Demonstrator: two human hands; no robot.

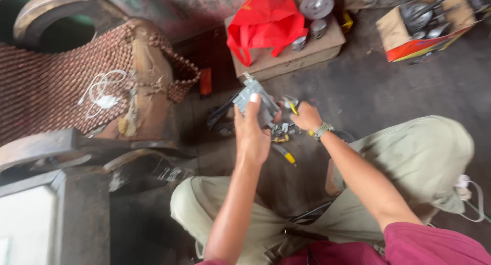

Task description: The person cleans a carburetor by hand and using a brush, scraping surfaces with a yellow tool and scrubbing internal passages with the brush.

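My left hand (pixel 251 134) is raised in front of me, gripping a grey metal part (pixel 257 101) with a bracket sticking up from it. My right hand (pixel 306 116), with a watch on its wrist, is closed around a small tool with a yellow handle (pixel 292 107) right beside the part. Below both hands, several small tools and bits (pixel 283 139) lie on the dark floor, one with a yellow tip. My knees in pale green trousers frame the spot.
A red bag (pixel 266 22) and metal cans rest on a wooden box (pixel 312 50) ahead. A cardboard box (pixel 427 24) of metal parts stands at top right. A beaded seat cover with a white cable (pixel 102 93) is at left.
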